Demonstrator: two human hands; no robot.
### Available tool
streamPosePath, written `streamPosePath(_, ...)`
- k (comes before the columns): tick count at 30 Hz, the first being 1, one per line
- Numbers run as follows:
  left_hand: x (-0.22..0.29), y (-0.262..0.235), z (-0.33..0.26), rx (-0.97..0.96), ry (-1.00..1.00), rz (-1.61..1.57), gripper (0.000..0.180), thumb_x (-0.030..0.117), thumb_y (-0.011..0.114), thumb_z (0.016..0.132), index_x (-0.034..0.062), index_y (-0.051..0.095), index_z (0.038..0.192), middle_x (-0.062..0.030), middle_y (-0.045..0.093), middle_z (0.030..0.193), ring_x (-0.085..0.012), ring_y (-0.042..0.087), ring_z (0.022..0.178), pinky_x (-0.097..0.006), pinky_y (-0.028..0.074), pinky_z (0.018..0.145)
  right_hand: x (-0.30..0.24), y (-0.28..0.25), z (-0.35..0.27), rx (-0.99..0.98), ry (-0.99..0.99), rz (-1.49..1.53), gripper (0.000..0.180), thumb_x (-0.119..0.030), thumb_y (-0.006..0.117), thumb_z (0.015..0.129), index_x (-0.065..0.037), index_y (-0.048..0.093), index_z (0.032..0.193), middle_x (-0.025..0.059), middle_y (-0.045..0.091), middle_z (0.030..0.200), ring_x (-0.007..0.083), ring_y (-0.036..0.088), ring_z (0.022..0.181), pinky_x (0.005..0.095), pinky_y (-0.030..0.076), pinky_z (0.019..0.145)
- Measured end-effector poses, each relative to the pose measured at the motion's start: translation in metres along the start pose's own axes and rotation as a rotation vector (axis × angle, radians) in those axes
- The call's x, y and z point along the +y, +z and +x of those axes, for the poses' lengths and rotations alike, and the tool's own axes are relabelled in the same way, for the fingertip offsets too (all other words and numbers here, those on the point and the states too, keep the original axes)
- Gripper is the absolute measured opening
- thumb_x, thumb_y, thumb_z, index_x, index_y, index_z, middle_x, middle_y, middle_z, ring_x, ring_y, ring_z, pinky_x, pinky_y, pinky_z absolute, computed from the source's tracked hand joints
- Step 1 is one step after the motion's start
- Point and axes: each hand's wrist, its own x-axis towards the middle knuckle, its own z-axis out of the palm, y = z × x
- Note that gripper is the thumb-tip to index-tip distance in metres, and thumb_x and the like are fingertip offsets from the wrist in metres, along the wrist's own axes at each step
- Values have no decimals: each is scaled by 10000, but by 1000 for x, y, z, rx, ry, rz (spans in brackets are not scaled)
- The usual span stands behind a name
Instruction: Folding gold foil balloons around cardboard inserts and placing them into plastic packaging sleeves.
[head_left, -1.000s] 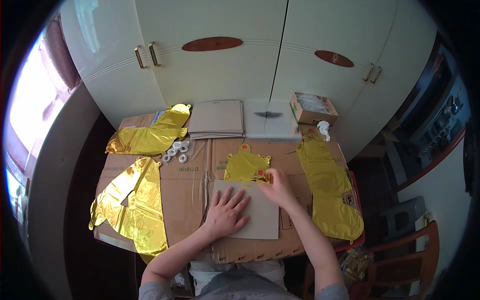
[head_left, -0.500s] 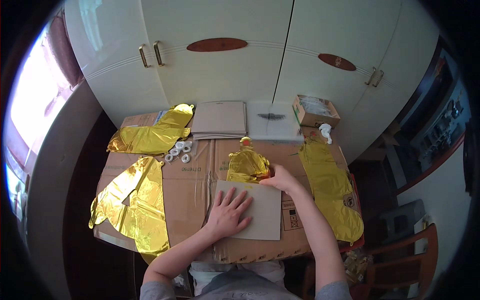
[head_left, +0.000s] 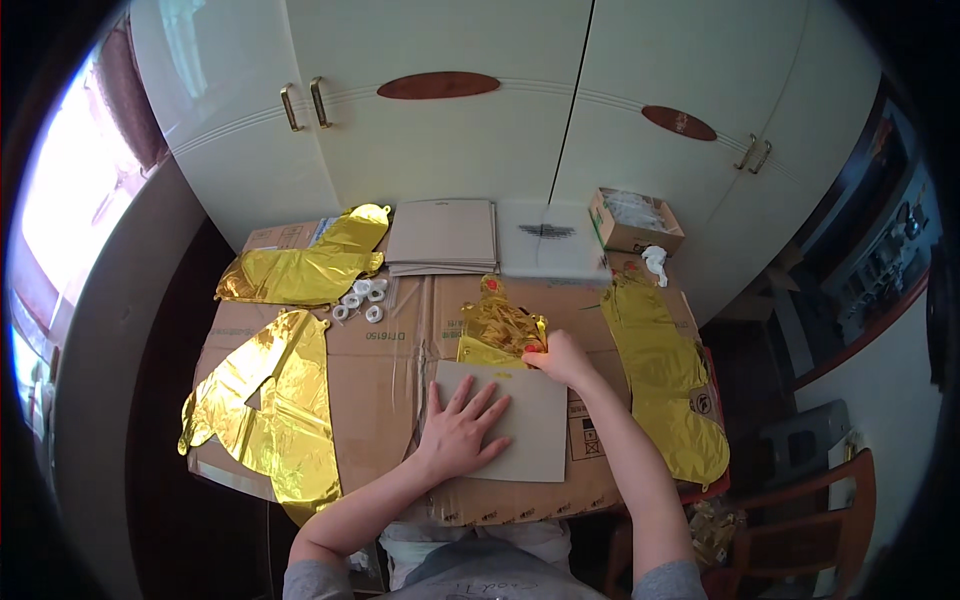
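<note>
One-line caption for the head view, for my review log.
Left hand presses flat on a grey card sheet while the right hand pinches a crumpled gold foil balloon on the cardboard-covered table.

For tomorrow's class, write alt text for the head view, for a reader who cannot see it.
A person's left hand presses flat on a grey card sheet while the right hand grips a crumpled gold foil balloon. More gold foil balloons lie on the cardboard-covered table.

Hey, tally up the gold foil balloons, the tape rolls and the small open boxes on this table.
Gold foil balloons: 4
Tape rolls: about 5, small, clustered
Small open boxes: 1
Total: about 10
</note>
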Motion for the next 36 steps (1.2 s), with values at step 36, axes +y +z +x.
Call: streamPosePath(36,-5,13,-2,-90,-39,-60,644,596,543,855,196,532,1360,-79,541,1368,-328,403,1348,-744,85,1070,5,35,-87,193,-741,-54,173,-22,585,820,-67,670,964,76,694,1117,265,656,1062,397,515,965)
